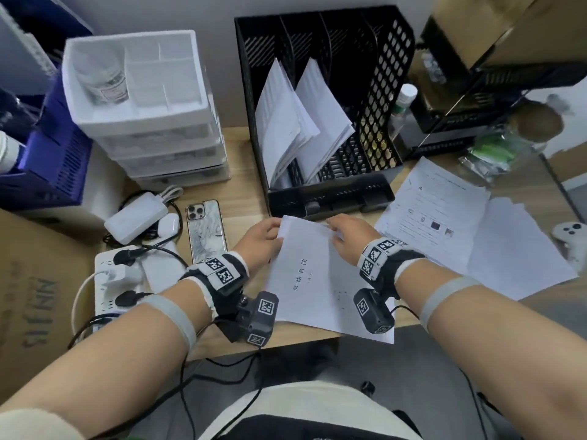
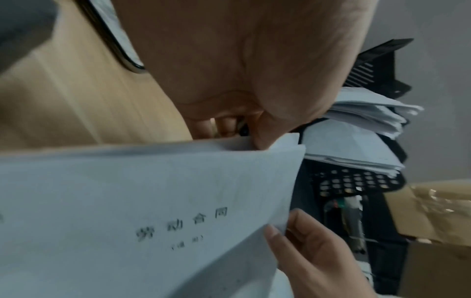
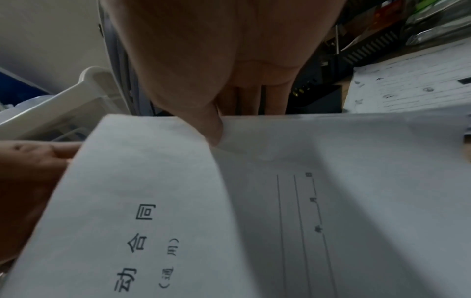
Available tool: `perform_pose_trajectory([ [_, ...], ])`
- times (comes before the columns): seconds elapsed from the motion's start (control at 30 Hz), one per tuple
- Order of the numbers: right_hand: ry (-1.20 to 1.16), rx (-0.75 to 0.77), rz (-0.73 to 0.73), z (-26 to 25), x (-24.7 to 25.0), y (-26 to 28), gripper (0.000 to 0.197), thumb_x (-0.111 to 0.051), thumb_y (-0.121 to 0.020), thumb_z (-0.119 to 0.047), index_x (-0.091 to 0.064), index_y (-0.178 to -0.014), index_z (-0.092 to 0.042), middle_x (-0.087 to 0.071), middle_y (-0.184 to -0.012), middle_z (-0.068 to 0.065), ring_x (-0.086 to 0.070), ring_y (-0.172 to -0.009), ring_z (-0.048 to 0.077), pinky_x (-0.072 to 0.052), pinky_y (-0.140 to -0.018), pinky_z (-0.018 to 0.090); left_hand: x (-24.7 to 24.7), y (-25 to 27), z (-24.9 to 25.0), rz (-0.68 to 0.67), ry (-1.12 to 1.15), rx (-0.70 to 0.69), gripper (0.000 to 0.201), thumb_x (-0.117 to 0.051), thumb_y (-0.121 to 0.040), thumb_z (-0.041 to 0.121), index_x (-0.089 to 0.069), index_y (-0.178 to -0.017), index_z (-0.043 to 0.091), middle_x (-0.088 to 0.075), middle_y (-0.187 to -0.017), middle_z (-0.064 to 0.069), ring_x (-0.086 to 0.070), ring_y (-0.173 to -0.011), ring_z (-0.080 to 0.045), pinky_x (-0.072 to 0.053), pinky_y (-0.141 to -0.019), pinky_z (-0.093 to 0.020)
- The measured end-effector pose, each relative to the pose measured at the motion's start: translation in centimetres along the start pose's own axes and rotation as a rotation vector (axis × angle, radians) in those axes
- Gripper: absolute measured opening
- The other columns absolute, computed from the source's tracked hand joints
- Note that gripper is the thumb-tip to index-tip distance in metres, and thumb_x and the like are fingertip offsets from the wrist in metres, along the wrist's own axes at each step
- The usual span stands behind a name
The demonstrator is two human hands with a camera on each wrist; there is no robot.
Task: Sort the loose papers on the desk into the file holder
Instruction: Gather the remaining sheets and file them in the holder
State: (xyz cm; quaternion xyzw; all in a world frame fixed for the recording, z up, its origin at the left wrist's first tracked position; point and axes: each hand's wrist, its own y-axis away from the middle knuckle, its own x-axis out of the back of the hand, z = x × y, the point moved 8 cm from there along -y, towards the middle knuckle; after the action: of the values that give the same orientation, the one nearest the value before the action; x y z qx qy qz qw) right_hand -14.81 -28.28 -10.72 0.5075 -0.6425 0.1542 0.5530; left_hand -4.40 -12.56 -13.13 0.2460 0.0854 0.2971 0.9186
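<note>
A stack of white sheets point(image 1: 317, 277) with printed characters on top lies in front of me, its near end over the desk edge. My left hand point(image 1: 262, 238) pinches its far left corner, thumb on top point(image 2: 265, 133). My right hand point(image 1: 346, 236) grips the far right edge, thumb on the paper point(image 3: 216, 129). The stack point(image 2: 153, 201) looks raised at the far end. The black mesh file holder point(image 1: 330, 192) stands just beyond, with two bundles of paper point(image 1: 301, 122) leaning in its left slots. More loose papers point(image 1: 444, 217) lie to the right.
A phone point(image 1: 205, 233), power bank point(image 1: 136, 220), earbud case and power strip point(image 1: 114, 277) sit at left. White drawer unit point(image 1: 158, 122) behind them. Blue basket far left, cardboard box point(image 1: 35, 281) near left. Black shelf, bottle point(image 1: 403, 103) and a white controller point(image 1: 568, 233) at right.
</note>
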Motion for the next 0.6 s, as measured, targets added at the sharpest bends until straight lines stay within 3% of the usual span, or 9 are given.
perform_pose_trajectory([
  [0.07, -0.015, -0.062, 0.014, 0.6, 1.0, 0.8, 0.010, -0.053, -0.092, -0.023, -0.051, -0.100, -0.017, -0.065, -0.091, 0.008, -0.061, -0.084, 0.031, -0.053, -0.078, 0.040, -1.2, -0.2, 1.9, -0.065, -0.019, -0.078, 0.022, -0.052, -0.098, 0.001, -0.065, -0.113, 0.011, -0.074, -0.100, -0.009, -0.067, -0.081, -0.019, -0.053, -0.069, -0.028],
  [0.17, -0.022, -0.135, 0.114, 2.2, 3.8, 2.9, 0.015, -0.053, -0.093, -0.026, -0.038, -0.091, -0.025, -0.058, -0.072, 0.006, -0.054, -0.066, 0.027, -0.052, -0.067, 0.039, -3.3, -0.6, 6.2, -0.146, -0.098, -0.217, 0.024, -0.052, -0.098, 0.003, -0.067, -0.102, 0.021, -0.073, -0.096, -0.004, -0.065, -0.083, -0.014, -0.051, -0.078, -0.029],
  [0.27, -0.286, -0.174, 0.229, 4.4, 6.4, 5.2, 0.026, -0.055, -0.090, -0.013, -0.041, -0.109, -0.024, -0.061, -0.084, 0.009, -0.060, -0.073, 0.027, -0.052, -0.072, 0.040, -5.1, -1.5, 10.8, -0.145, -0.198, -0.359, 0.022, -0.057, -0.098, 0.005, -0.067, -0.096, 0.024, -0.071, -0.092, 0.006, -0.064, -0.080, 0.003, -0.047, -0.083, -0.022],
  [0.37, -0.500, -0.221, 0.386, 7.6, 8.7, 8.1, 0.034, -0.054, -0.090, -0.003, -0.059, -0.120, -0.015, -0.066, -0.098, 0.001, -0.062, -0.094, 0.019, -0.048, -0.086, 0.028, -7.8, -2.5, 12.7, -0.185, -0.307, -0.416, 0.011, -0.066, -0.095, 0.018, -0.065, -0.104, 0.023, -0.069, -0.104, 0.003, -0.065, -0.097, -0.006, -0.050, -0.094, -0.030],
  [0.4, -0.540, -0.230, 0.443, 8.5, 9.3, 9.1, 0.029, -0.054, -0.090, -0.001, -0.064, -0.114, -0.011, -0.067, -0.098, 0.000, -0.062, -0.094, 0.012, -0.046, -0.085, 0.019, -8.4, -2.9, 12.6, -0.171, -0.383, -0.413, 0.022, -0.069, -0.092, 0.024, -0.061, -0.113, 0.021, -0.067, -0.112, 0.001, -0.064, -0.105, -0.012, -0.049, -0.098, -0.032],
  [0.47, -0.598, -0.263, 0.549, 10.0, 10.5, 11.8, 0.021, -0.052, -0.090, 0.002, -0.067, -0.097, -0.010, -0.064, -0.085, -0.004, -0.057, -0.077, -0.008, -0.040, -0.072, 0.004, -9.6, -3.4, 12.3, -0.111, -0.520, -0.395, 0.054, -0.077, -0.085, 0.033, -0.052, -0.129, 0.016, -0.057, -0.125, 0.000, -0.056, -0.117, -0.015, -0.044, -0.104, -0.031],
  [0.5, -0.629, -0.298, 0.597, 10.9, 10.9, 13.3, 0.021, -0.052, -0.090, 0.003, -0.066, -0.092, -0.013, -0.062, -0.080, -0.004, -0.055, -0.070, -0.010, -0.038, -0.067, 0.001, -10.2, -3.7, 12.2, -0.062, -0.533, -0.394, 0.068, -0.081, -0.080, 0.035, -0.047, -0.135, 0.014, -0.051, -0.128, 0.000, -0.052, -0.119, -0.015, -0.042, -0.105, -0.030],
  [0.57, -0.714, -0.353, 0.671, 12.6, 11.2, 15.8, 0.020, -0.053, -0.090, 0.001, -0.065, -0.092, -0.015, -0.066, -0.082, 0.003, -0.056, -0.069, -0.004, -0.041, -0.069, 0.005, -10.9, -4.2, 11.4, 0.000, -0.434, -0.325, 0.090, -0.088, -0.069, 0.042, -0.040, -0.139, 0.013, -0.049, -0.132, -0.001, -0.052, -0.120, -0.016, -0.043, -0.108, -0.034],
  [0.6, -0.758, -0.371, 0.709, 13.8, 11.1, 16.8, 0.019, -0.054, -0.090, -0.001, -0.066, -0.095, -0.015, -0.068, -0.088, 0.009, -0.060, -0.077, 0.007, -0.045, -0.075, 0.012, -11.8, -4.5, 10.7, -0.030, -0.315, -0.249, 0.097, -0.090, -0.062, 0.046, -0.040, -0.139, 0.013, -0.055, -0.133, -0.003, -0.057, -0.119, -0.019, -0.046, -0.108, -0.040],
])
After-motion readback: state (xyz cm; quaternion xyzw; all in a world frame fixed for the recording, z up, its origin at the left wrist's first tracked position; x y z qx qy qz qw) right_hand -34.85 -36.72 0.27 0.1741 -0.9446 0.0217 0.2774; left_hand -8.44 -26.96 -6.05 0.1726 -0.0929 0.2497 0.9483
